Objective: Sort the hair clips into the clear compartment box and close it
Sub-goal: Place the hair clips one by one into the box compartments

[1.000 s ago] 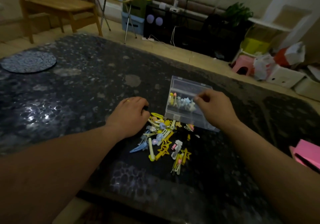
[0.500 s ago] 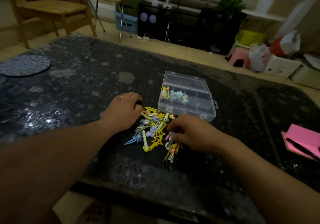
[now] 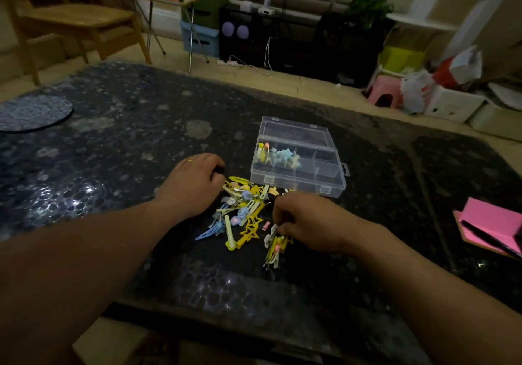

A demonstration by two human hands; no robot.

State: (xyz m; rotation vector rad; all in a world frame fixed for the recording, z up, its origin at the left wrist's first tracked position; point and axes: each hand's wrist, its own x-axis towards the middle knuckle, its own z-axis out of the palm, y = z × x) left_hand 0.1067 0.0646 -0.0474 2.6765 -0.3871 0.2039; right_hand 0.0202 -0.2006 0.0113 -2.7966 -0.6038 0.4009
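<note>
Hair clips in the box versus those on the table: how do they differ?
The boxed clips are few and short, gathered at the clear box's left end; the loose pile is bigger and lies jumbled on the table. The loose pile holds long pieces, like a yellow star clip; the boxed clips have none. The right hand pinches at the loose pile; nothing touches the boxed clips. Both share pastel yellows and blues.

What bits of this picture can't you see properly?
Head view only.
Right hand: its own knuckles hide the fingertips, so whether it pinches a hair clip is unclear.
Left hand: curled fingers hide whatever lies under them.
Pastel hair clips in the clear plastic compartment box: too small and blurry to count.
Pink notepad: cut off by the right edge.
</note>
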